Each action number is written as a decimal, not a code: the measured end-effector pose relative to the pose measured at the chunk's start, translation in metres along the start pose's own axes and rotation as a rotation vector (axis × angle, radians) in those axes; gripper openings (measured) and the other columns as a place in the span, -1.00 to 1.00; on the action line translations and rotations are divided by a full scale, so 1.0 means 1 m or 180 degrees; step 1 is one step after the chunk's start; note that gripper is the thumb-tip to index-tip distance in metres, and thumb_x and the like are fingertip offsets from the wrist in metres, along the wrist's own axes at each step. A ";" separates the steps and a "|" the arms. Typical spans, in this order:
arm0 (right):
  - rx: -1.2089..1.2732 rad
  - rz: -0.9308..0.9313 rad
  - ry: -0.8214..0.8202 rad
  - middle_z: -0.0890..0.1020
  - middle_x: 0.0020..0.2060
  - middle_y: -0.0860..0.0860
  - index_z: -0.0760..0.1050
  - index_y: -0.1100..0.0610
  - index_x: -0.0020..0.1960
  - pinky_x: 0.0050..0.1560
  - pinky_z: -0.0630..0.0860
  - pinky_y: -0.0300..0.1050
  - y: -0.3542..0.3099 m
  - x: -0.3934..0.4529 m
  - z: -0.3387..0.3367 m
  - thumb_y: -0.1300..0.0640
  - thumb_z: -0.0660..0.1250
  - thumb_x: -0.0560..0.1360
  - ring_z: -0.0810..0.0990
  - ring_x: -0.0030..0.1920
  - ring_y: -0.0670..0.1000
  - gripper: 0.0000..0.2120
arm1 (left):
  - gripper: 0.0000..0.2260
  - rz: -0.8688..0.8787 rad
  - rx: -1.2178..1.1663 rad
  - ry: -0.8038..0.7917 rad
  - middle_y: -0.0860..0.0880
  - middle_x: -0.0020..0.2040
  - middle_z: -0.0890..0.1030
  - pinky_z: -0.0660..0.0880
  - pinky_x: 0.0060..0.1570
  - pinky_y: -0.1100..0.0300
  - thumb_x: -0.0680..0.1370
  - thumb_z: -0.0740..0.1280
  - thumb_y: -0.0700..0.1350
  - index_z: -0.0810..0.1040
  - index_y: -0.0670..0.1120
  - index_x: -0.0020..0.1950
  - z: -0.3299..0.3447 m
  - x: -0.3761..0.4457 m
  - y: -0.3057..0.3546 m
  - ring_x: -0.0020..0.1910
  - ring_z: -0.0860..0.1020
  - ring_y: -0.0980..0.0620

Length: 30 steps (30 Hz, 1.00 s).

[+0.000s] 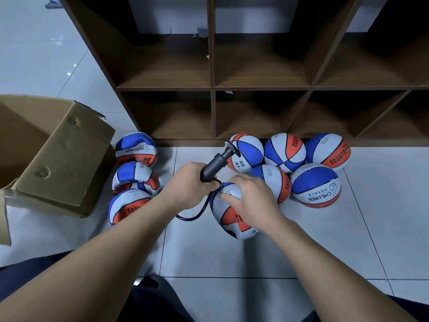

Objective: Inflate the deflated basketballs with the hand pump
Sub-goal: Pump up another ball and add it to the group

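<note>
Right hand (251, 201) fingers curled over limp basketball (228, 213), left hand (190, 185) fist around hand pump (214, 165).

Open floor (232, 259) lies in front of the balls; 3 flat balls (135, 180) and a box (58, 159) crowd the left, 5 round balls (301, 163) and shelves (255, 89) block behind.
</note>
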State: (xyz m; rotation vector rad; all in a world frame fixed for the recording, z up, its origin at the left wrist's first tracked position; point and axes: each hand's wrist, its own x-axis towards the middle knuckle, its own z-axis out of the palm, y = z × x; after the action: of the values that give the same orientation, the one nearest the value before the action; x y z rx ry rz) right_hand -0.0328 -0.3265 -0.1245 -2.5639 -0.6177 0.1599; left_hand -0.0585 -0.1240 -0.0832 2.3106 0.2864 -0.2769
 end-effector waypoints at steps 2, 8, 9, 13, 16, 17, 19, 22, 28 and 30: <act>-0.0154 -0.0079 -0.0004 0.65 0.13 -0.02 0.63 0.07 0.25 0.12 0.45 -0.01 0.002 -0.001 0.001 -0.24 0.39 0.60 0.56 0.11 0.09 -0.57 | -0.92 -0.0110 -0.0146 -0.0038 0.00 -0.26 0.71 0.62 -0.16 0.06 0.53 0.54 -0.05 0.68 -0.01 -0.09 0.000 0.000 0.000 -0.27 0.67 0.01; -0.0349 -0.0257 0.0137 0.63 0.02 -0.03 0.63 0.07 0.11 0.00 0.47 -0.02 0.003 -0.005 0.008 -0.20 0.40 0.60 0.54 0.02 0.07 -0.66 | -0.90 -0.0355 -0.0363 -0.0135 -0.01 -0.29 0.70 0.42 -0.41 0.28 0.55 0.51 -0.09 0.69 -0.10 -0.07 0.002 -0.005 0.002 -0.50 0.54 0.18; -0.0367 -0.0277 0.0163 0.62 -0.01 -0.04 0.63 0.07 0.09 -0.02 0.48 -0.01 0.003 -0.005 0.010 -0.20 0.40 0.59 0.54 0.00 0.07 -0.67 | -0.90 -0.0362 -0.0380 -0.0120 -0.02 -0.29 0.70 0.39 -0.45 0.31 0.55 0.51 -0.09 0.69 -0.11 -0.08 0.003 -0.006 0.003 -0.52 0.52 0.19; -0.0409 -0.0389 0.0350 0.58 -0.14 -0.05 0.62 0.07 -0.03 -0.07 0.51 0.00 0.009 -0.006 0.017 -0.17 0.43 0.58 0.52 -0.11 0.06 -0.71 | -0.88 -0.0259 -0.0344 -0.0111 -0.03 -0.29 0.69 0.42 -0.36 0.25 0.53 0.55 -0.05 0.68 -0.05 -0.15 0.007 -0.007 0.001 -0.45 0.51 0.12; -0.0410 -0.0483 0.0431 0.60 -0.16 -0.05 0.65 0.07 -0.02 -0.05 0.51 -0.01 0.012 -0.007 0.021 -0.14 0.48 0.56 0.54 -0.12 0.07 -0.73 | -0.85 -0.0197 -0.0360 -0.0142 -0.10 -0.26 0.67 0.47 -0.27 0.15 0.51 0.56 -0.05 0.66 -0.05 -0.17 0.010 -0.007 -0.003 -0.37 0.51 0.02; -0.0398 -0.0484 0.0458 0.60 -0.17 -0.04 0.66 0.08 -0.02 -0.06 0.51 -0.01 0.012 -0.008 0.021 -0.13 0.50 0.55 0.55 -0.13 0.07 -0.74 | -0.85 -0.0181 -0.0375 -0.0139 -0.14 -0.25 0.66 0.46 -0.26 0.13 0.51 0.56 -0.05 0.65 -0.06 -0.18 0.011 -0.007 -0.003 -0.36 0.49 0.01; -0.0384 -0.0457 0.0508 0.60 -0.17 -0.04 0.67 0.07 -0.02 -0.07 0.49 -0.02 0.011 -0.009 0.021 -0.12 0.53 0.54 0.55 -0.14 0.07 -0.75 | -0.85 -0.0189 -0.0410 -0.0124 -0.18 -0.23 0.65 0.43 -0.30 0.14 0.51 0.55 -0.07 0.65 -0.08 -0.18 0.014 -0.008 0.000 -0.38 0.46 0.01; -0.0412 -0.0519 0.0594 0.60 -0.18 -0.06 0.69 0.04 0.02 -0.08 0.42 -0.07 0.010 -0.010 0.021 -0.08 0.57 0.50 0.56 -0.14 0.06 -0.78 | -0.88 -0.0278 -0.0515 -0.0141 -0.15 -0.28 0.67 0.36 -0.44 0.26 0.51 0.53 -0.10 0.67 -0.11 -0.17 0.015 -0.009 0.001 -0.47 0.43 0.05; -0.0508 -0.0547 0.0531 0.59 -0.19 -0.07 0.68 0.04 0.01 -0.08 0.48 -0.04 0.010 -0.013 0.023 -0.08 0.55 0.51 0.56 -0.15 0.06 -0.79 | -0.86 -0.0317 -0.0445 -0.0148 -0.10 -0.31 0.68 0.34 -0.46 0.30 0.50 0.55 -0.09 0.68 -0.13 -0.17 0.017 -0.010 -0.001 -0.50 0.43 0.09; -0.0363 -0.0426 0.0476 0.61 -0.18 -0.06 0.68 0.04 -0.03 -0.11 0.49 -0.03 0.009 -0.014 0.024 -0.15 0.51 0.53 0.56 -0.15 0.06 -0.75 | -0.84 -0.0153 -0.0328 -0.0175 -0.14 -0.26 0.67 0.40 -0.34 0.21 0.49 0.57 -0.06 0.67 -0.10 -0.19 0.018 -0.009 -0.005 -0.42 0.47 0.02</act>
State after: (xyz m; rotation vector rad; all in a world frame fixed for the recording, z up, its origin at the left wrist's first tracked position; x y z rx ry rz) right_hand -0.0469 -0.3297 -0.1499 -2.6022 -0.7573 -0.1146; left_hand -0.0701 -0.1348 -0.0964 2.1932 0.3214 -0.3412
